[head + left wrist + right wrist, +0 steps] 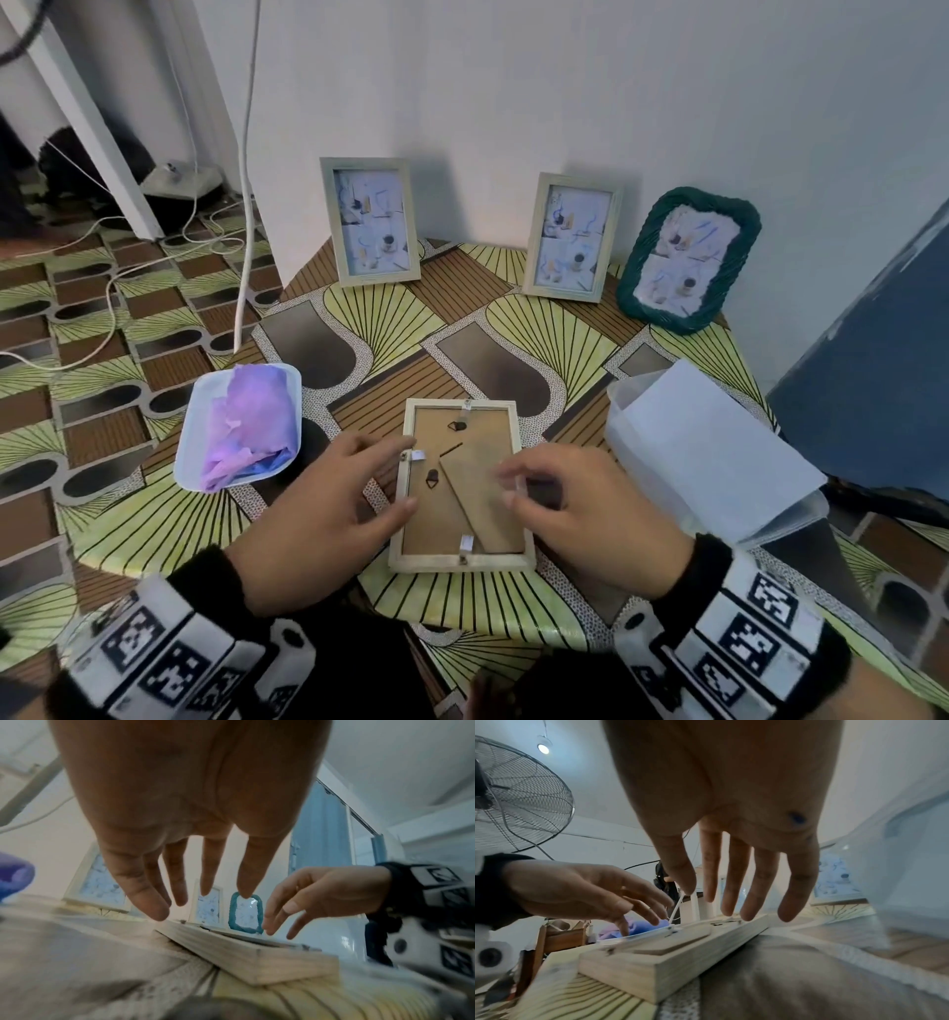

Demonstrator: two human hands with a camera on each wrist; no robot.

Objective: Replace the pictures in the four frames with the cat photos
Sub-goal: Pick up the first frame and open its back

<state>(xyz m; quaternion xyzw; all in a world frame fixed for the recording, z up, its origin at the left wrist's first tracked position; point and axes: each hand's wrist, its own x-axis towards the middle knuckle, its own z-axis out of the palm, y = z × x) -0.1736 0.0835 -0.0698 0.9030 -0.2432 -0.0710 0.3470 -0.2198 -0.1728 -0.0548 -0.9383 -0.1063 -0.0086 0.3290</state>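
A white plastic tray of purple paper (239, 426) is sitting left on the patterned tabletop (539, 329); the left hand (328, 506) and right hand (580, 514) are hovering, fingers spread and empty, over the face-down pale wooden picture frame (462, 488) lying between them.

Colours on the table

Green-yellow fan-patterned tablecloth (539, 329) is showing; pale wooden frame (462, 488) is lying brown-backed; teal woven frame (688, 259) is standing.

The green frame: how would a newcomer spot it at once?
Start at the white wall behind the patterned table, where three frames stand. The green frame is rightmost. Its neighbours are pale and straight-edged; only this one has a dark green, woven, round-cornered border.
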